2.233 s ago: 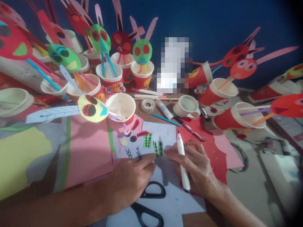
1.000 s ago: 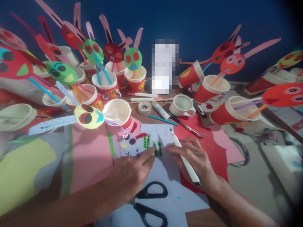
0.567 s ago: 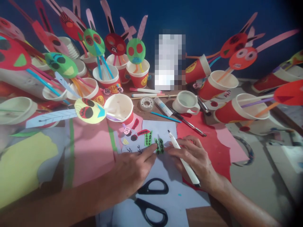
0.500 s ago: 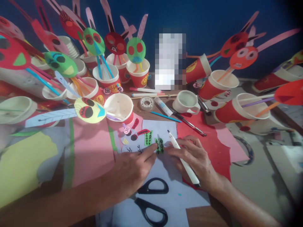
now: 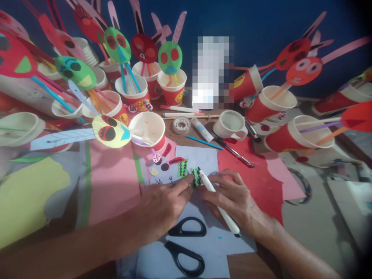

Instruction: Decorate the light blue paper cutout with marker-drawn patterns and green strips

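Observation:
My right hand (image 5: 232,197) is closed around a white marker (image 5: 218,203). The marker's dark tip is at the right edge of a small green paper piece (image 5: 196,177) with black marks. At that piece's left edge, the fingertips of my left hand (image 5: 165,203) press together and hold it down on the pale blue paper (image 5: 197,207). Just beyond lies a second green piece (image 5: 182,168) with rows of small black rings. Black-handled scissors (image 5: 187,228) rest below my hands, their blades hidden under my left wrist.
Paper cups (image 5: 172,88) bearing cut-paper faces stand along the back and both sides. A tape roll (image 5: 181,125), glue stick (image 5: 202,130), white mug (image 5: 231,123) and black pen (image 5: 235,153) lie ahead. Red paper (image 5: 247,159) is at right, pink paper (image 5: 113,182) at left.
My right hand has moved slightly left, bringing the marker tip down to the green piece. The view has shifted a little; my left hand stays at the piece.

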Demonstrator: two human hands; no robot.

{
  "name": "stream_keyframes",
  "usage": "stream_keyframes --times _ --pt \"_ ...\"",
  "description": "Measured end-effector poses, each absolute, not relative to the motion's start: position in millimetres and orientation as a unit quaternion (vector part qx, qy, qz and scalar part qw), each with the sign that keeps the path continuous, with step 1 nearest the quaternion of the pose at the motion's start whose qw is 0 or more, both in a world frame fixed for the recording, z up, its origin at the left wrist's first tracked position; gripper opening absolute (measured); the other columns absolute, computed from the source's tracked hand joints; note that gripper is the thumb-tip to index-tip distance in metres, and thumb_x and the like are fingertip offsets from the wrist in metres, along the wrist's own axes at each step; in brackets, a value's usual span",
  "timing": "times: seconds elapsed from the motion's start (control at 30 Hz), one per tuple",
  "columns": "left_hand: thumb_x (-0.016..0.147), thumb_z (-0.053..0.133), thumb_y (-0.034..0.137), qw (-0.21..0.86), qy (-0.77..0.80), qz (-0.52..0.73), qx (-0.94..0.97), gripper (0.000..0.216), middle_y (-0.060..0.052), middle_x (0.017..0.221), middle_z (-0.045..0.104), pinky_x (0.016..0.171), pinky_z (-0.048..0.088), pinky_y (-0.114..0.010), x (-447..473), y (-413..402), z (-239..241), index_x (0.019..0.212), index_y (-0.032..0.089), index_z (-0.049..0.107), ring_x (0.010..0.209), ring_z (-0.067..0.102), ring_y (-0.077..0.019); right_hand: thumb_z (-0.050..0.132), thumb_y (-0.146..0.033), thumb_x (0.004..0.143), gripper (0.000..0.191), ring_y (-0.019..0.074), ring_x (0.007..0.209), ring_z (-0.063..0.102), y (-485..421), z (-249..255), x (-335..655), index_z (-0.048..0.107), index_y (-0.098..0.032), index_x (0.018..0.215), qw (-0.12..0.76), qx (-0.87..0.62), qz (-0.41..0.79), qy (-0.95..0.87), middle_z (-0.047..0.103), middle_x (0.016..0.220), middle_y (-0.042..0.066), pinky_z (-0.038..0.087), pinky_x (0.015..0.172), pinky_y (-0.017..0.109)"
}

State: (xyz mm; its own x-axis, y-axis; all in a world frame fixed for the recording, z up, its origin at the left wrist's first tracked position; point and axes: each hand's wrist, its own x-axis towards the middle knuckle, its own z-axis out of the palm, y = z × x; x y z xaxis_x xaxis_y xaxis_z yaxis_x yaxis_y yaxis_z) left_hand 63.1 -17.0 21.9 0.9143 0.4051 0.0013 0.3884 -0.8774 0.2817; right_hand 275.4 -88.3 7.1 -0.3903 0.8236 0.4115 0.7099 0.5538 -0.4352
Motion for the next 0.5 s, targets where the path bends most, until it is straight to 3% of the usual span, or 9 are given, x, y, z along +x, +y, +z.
stream_keyframes --times 0.13,0.37,0.5 --pt "0.092 0.046 0.012 0.130 0.210 0.034 0.969 0.023 -0.004 0.135 0.055 0.049 0.059 -0.034 62.6 -17.2 20.0 0.108 0.015 0.062 0.063 0.070 -0.0176 0.055 -0.003 0.084 0.019 0.0186 0.096 0.062 -87.0 8.0 274.2 0.062 -0.017 0.096 0.298 -0.460 0.095 -0.831 0.073 0.082 0.003 0.037 0.090 0.041" --pt "0.091 0.047 0.011 0.124 0.208 0.048 0.969 0.021 -0.004 0.135 0.055 0.049 0.057 -0.032 63.0 -16.9 19.4 0.103 0.016 0.063 0.062 0.069 -0.0168 0.059 -0.005 0.082 0.020 0.0191 0.095 0.064 -88.1 3.7 280.1 0.062 -0.016 0.098 0.313 -0.455 0.097 -0.828 0.074 0.095 0.007 0.039 0.090 0.041" --pt "0.089 0.048 0.009 0.124 0.205 0.045 0.970 0.019 -0.004 0.136 0.055 0.048 0.056 -0.031 62.7 -17.1 22.1 0.100 0.015 0.061 0.063 0.069 -0.0165 0.059 -0.006 0.082 0.017 0.0192 0.092 0.065 -87.8 4.6 282.2 0.062 -0.018 0.095 0.301 -0.462 0.078 -0.831 0.075 0.087 0.004 0.038 0.091 0.041"
